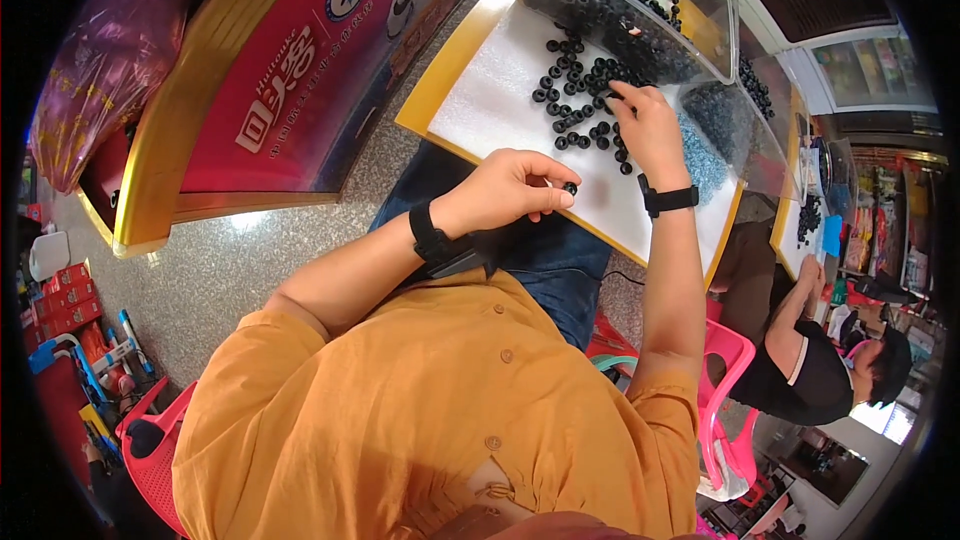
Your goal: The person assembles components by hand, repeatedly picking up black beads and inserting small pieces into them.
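My left hand is closed in a pinch above the near edge of the table. Between its thumb and fingers sits a small round black plastic piece. Farther right, my right hand reaches over a scattered heap of similar black pieces. Its thumb and forefinger are apart at the heap, with dark pieces visible beside and behind the tips. The loose pieces lie on a white foam sheet covering the yellow-edged table.
A clear plastic bin with more black pieces stands at the back of the table. Small light-blue pieces are heaped right of my right hand. A red-and-yellow printed panel rises at left. Another person works at far right, near a pink chair.
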A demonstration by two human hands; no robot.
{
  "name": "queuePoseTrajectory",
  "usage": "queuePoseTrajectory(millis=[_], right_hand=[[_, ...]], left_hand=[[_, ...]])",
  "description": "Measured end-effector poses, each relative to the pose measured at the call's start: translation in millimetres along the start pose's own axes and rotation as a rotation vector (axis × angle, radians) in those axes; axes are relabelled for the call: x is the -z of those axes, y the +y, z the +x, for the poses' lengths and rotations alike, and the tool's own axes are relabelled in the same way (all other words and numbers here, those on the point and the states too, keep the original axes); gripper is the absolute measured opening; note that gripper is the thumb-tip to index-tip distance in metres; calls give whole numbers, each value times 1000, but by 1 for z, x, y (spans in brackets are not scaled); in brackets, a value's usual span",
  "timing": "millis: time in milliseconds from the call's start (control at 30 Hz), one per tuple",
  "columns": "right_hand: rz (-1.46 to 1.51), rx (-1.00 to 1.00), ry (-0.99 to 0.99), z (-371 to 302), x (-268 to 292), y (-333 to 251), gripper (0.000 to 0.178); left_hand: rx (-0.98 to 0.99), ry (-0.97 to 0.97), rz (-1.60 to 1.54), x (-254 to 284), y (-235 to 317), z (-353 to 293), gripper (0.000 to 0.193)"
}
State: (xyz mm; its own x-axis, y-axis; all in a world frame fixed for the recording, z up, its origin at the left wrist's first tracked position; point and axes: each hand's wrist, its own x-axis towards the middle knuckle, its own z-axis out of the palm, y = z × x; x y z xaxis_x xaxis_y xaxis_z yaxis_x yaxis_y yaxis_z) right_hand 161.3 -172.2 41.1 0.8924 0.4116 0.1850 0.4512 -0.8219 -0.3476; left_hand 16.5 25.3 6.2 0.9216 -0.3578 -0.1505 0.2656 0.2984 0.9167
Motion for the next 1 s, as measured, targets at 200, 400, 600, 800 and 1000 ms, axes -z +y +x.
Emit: queuePoseTrajectory(millis=[200,400,600,800,1000], right_hand=[[65,-16,48,3,12,2,22],[69,-31,48,1,17,7,16],[59,-2,38,-5,3,7,16],[79,40,-82,-6,10,4,18],[150,18,-77,-4,48,-11,19]], left_hand=[[-12,5,7,4,2,2,27],[-7,13,-2,5,3,2,27],[-7,27,23,4,2,1,27],[-29,32,50,3,4,2,27],[-40,71,44,13,12,3,27]])
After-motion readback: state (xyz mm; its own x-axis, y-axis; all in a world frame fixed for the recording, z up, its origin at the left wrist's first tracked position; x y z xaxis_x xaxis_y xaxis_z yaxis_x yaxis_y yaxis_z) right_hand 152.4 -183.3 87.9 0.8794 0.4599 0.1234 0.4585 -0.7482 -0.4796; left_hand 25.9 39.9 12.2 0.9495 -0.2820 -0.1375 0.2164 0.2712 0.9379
